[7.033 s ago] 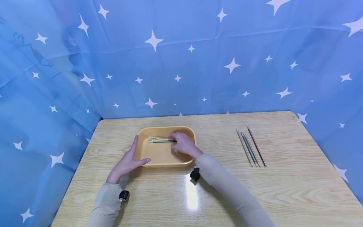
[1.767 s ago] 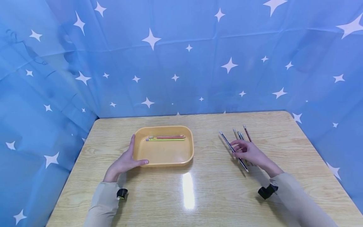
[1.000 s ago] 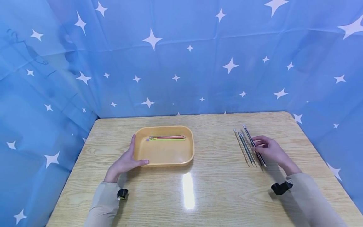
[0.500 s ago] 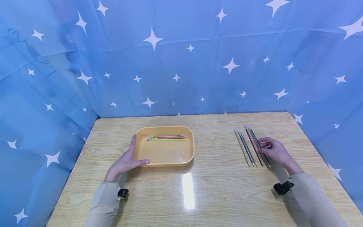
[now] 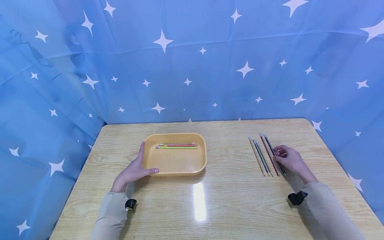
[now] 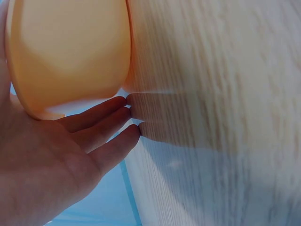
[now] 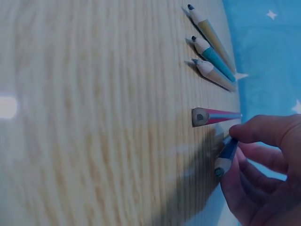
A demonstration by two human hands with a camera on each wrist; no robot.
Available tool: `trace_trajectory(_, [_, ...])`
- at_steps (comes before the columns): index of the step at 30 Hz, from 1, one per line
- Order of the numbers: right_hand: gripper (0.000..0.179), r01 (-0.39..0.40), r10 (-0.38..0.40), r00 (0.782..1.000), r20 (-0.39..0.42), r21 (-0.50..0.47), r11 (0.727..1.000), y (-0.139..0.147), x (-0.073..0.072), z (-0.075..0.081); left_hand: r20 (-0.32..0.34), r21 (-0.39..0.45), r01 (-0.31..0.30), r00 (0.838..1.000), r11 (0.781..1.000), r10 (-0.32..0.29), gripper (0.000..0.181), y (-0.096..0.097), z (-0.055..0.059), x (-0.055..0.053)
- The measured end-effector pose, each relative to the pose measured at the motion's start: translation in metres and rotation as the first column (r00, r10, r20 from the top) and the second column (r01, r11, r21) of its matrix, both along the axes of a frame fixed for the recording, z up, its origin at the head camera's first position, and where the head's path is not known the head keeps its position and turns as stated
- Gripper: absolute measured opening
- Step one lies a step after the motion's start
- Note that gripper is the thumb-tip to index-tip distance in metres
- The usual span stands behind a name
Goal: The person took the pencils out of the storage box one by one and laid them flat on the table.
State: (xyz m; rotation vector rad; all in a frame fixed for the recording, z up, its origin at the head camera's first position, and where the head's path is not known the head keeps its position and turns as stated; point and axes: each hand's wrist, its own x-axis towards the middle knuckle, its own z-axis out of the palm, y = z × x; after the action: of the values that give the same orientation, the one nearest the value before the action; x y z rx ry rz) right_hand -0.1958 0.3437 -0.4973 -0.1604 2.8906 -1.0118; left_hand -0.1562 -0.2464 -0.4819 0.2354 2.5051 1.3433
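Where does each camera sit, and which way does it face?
Head: worn there, facing forward, down at the table; left hand, right hand and sleeves show.
Left wrist: worn there, facing the tray; palm and fingers show.
Right wrist: worn there, facing the pencils; thumb and fingers show.
Head and right wrist share the pinched dark pencil.

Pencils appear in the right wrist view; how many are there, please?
5: blue pencil in the right hand; then, up the image, red pencil, beige pencil, teal pencil, gold pencil.

Blue star-patterned backdrop behind and at both sides; pale wood-grain table; bright glare on its surface.
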Motion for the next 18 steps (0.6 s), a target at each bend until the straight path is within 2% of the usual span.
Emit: trace_trajectory(18, [0.031,0.013,-0.012,1.000,-0.016,0.041,0.999,0.0007,-0.0017,-0.0034,-0.026,0.026,0.011,1.000,1.000,-0.011,0.122,0.0018,0.0026,0.0006])
